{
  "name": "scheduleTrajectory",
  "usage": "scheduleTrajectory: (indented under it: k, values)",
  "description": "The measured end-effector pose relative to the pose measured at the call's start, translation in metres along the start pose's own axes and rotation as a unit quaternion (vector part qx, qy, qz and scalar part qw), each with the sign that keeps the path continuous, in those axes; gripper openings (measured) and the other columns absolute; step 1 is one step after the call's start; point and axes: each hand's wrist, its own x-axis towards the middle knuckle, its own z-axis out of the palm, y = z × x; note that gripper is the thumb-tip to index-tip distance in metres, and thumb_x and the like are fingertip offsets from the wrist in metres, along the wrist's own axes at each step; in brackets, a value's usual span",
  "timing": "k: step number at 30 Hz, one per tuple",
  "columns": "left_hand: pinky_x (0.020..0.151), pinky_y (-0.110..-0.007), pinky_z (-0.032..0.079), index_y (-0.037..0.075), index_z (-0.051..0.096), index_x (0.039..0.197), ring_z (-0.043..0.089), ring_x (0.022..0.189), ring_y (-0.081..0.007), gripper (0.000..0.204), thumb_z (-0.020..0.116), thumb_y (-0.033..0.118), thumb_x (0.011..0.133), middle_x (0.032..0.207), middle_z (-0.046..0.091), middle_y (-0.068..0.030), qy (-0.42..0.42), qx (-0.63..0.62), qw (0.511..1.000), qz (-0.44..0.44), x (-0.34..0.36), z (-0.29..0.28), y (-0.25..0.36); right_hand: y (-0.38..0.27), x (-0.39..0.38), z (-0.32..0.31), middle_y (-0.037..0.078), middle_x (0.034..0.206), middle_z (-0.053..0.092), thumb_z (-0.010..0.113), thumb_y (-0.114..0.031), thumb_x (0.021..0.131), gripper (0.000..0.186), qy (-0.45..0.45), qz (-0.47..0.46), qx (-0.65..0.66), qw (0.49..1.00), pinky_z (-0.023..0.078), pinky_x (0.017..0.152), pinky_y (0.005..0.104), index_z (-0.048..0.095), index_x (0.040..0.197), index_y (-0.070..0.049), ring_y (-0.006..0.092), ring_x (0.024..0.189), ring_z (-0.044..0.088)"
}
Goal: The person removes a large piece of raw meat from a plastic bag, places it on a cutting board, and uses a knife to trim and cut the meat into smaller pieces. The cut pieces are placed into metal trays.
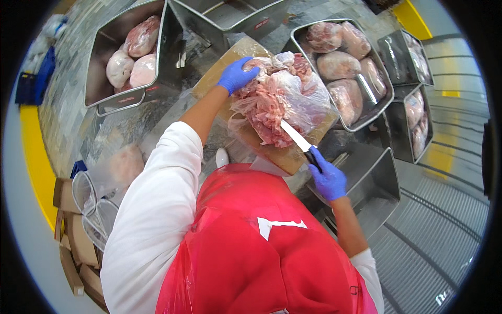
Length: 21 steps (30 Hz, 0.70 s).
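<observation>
A large piece of raw meat [266,107], pink with pale fat and membrane, lies on a tan cutting board [285,158] in front of me. Clear plastic film [312,112] seems to spread around and under it. My left hand [238,76], in a blue glove, grips the meat's upper left edge; its fingertips are partly hidden there. In my blue-gloved right hand [329,177] is a knife [296,136] with a white-looking blade and dark handle. The blade points up and left, and its tip meets the meat's lower right part.
Metal tubs of meat stand at the upper left [158,78] and right of the board [391,99]. Smaller meat bins [389,57] line the right side. Another metal tub [395,178] is beside my right hand. Cardboard boxes [81,243] lie at lower left.
</observation>
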Motion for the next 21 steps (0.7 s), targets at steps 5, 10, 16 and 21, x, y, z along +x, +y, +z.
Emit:
scheduleTrajectory:
  k: [5,10,16,21]
  values:
    - [0.106,-0.043,0.049,0.010,0.060,0.142,0.064,0.123,-0.0385,0.078,0.070,0.062,0.085,0.133,0.066,-0.0247,0.005,-0.005,1.000,0.002,-0.001,0.005,-0.005,-0.031,-0.026,-0.108,0.016,0.080,0.068,0.065,-0.040,0.097,0.057,-0.018,0.022,-0.197,0.980,0.055,0.063,0.0494,0.049,0.152,-0.039,0.0372,0.072,0.070]
    - [0.106,-0.045,0.049,0.009,0.059,0.143,0.063,0.124,-0.0404,0.080,0.071,0.062,0.084,0.134,0.064,-0.0266,0.004,-0.041,0.999,0.009,0.002,0.010,-0.008,-0.071,0.019,-0.142,0.016,0.086,0.071,0.061,-0.035,0.099,0.052,-0.041,-0.021,-0.286,0.957,0.056,0.065,0.0497,0.050,0.150,-0.036,0.0370,0.074,0.071]
    - [0.100,-0.042,0.052,0.013,0.065,0.136,0.068,0.116,-0.0375,0.066,0.074,0.054,0.085,0.124,0.071,-0.0217,0.035,-0.032,0.998,-0.029,-0.011,0.006,-0.005,-0.123,0.084,-0.163,0.015,0.094,0.074,0.057,-0.031,0.100,0.048,-0.157,-0.057,-0.357,0.919,0.055,0.069,0.0529,0.049,0.148,-0.026,0.0383,0.084,0.072]
    - [0.101,-0.045,0.052,0.015,0.065,0.135,0.067,0.117,-0.0385,0.064,0.072,0.055,0.086,0.126,0.070,-0.0214,0.052,-0.001,0.997,-0.054,-0.025,0.007,0.015,-0.101,0.142,-0.134,0.016,0.094,0.074,0.057,-0.029,0.100,0.048,-0.215,-0.106,-0.314,0.919,0.055,0.069,0.0531,0.049,0.147,-0.024,0.0393,0.084,0.072]
